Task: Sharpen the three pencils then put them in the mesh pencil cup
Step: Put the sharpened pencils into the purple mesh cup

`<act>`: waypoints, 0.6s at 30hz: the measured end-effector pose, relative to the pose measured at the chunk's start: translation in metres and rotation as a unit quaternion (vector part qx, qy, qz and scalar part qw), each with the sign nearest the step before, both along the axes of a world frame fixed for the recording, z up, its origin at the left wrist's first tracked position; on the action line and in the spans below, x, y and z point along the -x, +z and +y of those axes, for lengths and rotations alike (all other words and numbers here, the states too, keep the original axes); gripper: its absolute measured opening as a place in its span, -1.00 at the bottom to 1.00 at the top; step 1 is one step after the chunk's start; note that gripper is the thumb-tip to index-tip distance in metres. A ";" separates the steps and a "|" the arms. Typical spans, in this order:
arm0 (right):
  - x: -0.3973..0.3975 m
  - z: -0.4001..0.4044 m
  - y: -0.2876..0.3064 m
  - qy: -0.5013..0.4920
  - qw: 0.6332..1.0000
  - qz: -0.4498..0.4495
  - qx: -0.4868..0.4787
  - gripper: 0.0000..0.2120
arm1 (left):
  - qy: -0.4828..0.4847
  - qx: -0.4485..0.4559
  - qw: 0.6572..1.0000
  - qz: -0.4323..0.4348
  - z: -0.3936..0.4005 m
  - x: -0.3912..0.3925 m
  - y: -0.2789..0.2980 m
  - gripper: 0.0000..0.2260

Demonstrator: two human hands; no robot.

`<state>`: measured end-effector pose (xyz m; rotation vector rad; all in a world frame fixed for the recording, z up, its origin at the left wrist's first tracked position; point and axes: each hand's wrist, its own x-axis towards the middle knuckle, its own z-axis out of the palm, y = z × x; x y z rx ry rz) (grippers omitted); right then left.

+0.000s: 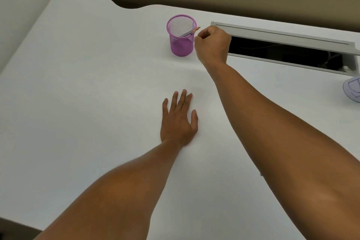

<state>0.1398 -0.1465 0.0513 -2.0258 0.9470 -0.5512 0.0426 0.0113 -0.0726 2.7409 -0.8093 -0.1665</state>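
White desk (87, 84) – purple mesh cup (181, 45) holds grey pencils (190, 33) (tips up); right hand (213, 45) curled, grip unclear, left hand (178, 121) flat

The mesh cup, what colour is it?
The mesh pencil cup is purple-pink, with see-through netting near the rim. The head view, the only one, shows it clearly.

a purple mesh pencil cup (181, 37) stands on the white tabletop (78, 93), grey pencils (190, 32) leaning inside. the right hand (213, 45) is curled just beside its rim; the left hand (178, 121) rests flat.
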 end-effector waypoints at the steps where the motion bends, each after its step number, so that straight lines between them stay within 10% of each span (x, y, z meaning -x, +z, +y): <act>1: 0.004 -0.001 -0.002 -0.005 1.000 0.010 -0.001 -0.90 | 0.000 0.000 1.000 0.000 0.000 0.000 0.000 -0.47; 18: 0.131 -0.045 -0.035 -0.043 0.984 0.138 -0.102 -0.77 | -0.004 -0.005 1.000 -0.011 0.002 0.002 -0.002 -0.48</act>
